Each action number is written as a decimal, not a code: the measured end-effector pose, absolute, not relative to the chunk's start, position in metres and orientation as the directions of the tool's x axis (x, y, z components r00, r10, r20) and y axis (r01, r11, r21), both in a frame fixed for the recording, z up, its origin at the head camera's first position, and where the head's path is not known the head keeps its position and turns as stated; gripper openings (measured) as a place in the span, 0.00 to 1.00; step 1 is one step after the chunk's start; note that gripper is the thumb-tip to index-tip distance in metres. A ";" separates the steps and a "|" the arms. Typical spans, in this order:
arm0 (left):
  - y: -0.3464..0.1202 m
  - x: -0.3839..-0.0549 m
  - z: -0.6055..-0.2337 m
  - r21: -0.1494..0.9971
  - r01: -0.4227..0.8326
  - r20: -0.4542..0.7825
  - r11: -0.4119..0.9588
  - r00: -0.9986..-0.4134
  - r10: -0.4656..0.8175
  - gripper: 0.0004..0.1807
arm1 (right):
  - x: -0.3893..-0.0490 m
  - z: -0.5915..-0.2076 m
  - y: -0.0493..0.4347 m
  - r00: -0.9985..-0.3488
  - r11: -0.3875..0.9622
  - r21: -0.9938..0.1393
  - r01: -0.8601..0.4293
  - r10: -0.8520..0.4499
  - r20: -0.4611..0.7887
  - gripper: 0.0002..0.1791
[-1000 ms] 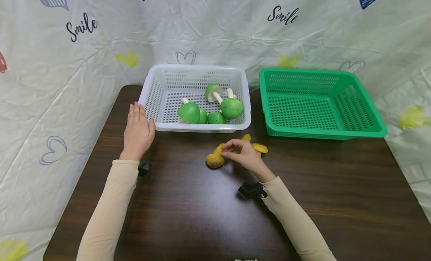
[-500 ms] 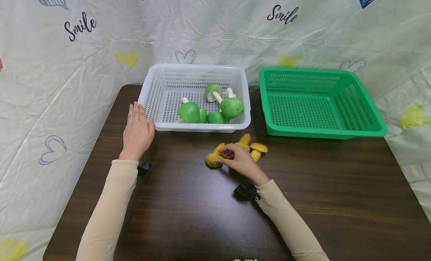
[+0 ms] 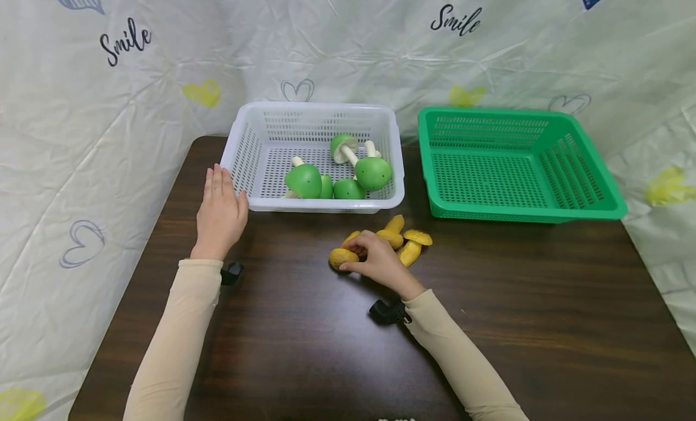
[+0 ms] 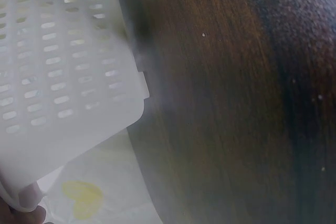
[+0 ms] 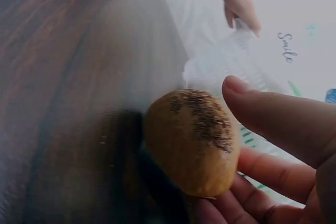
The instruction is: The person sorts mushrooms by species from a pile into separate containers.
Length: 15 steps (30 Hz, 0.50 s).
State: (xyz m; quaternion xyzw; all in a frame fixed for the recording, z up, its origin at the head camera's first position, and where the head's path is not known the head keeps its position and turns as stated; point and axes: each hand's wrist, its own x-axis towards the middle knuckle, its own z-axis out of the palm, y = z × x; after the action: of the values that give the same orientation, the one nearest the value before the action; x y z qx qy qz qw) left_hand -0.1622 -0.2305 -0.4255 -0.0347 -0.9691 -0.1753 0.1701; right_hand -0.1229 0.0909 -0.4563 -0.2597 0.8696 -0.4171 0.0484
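Near the middle of the table, my right hand [image 3: 377,261] reaches round a yellow toy mushroom [image 3: 341,258]. In the right wrist view, the mushroom's rounded cap [image 5: 191,142] has a dark scratchy patch; fingers lie beside and under it, while the thumb stands spread above it. More yellow toy mushrooms [image 3: 411,246] lie just to the right, partly behind that hand. My left hand [image 3: 219,215] lies with straight fingers along the left side of a white basket [image 3: 321,203], its fingertips at the rim in the left wrist view. Several green-capped mushrooms [image 3: 373,173] with white stems lie inside this basket.
A green basket [image 3: 522,214] with nothing in it stands to the right of the white one, with a narrow gap between them. Both are at the back of the dark wooden table [image 3: 304,336]. Behind hangs a pale printed sheet [image 3: 359,40].
My right hand has moved left and slightly down onto the left yellow mushroom, uncovering more of those to its right. That mushroom has shifted slightly left. My left hand stays at the white basket.
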 end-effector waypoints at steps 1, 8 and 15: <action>-0.231 -0.162 -0.425 0.330 0.126 0.341 0.935 -0.940 0.006 0.33 | -0.123 -0.456 0.091 -0.858 0.524 -0.740 -0.423 -0.495 0.139 0.19; -0.230 -0.162 -0.424 0.332 0.123 0.330 0.935 -0.944 0.007 0.33 | -0.123 -0.461 0.090 -0.860 0.547 -0.716 -0.434 -0.489 0.148 0.18; -0.230 -0.162 -0.425 0.338 0.119 0.336 0.933 -0.942 -0.002 0.33 | -0.124 -0.463 0.091 -0.866 0.534 -0.738 -0.413 -0.482 0.136 0.17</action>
State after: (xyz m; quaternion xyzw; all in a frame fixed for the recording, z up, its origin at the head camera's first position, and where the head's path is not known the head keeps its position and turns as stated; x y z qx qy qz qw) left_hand -0.1616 -0.2300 -0.4245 -0.0301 -0.9688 -0.1799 0.1679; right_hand -0.1243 0.0912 -0.4628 -0.2559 0.8747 -0.4095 0.0418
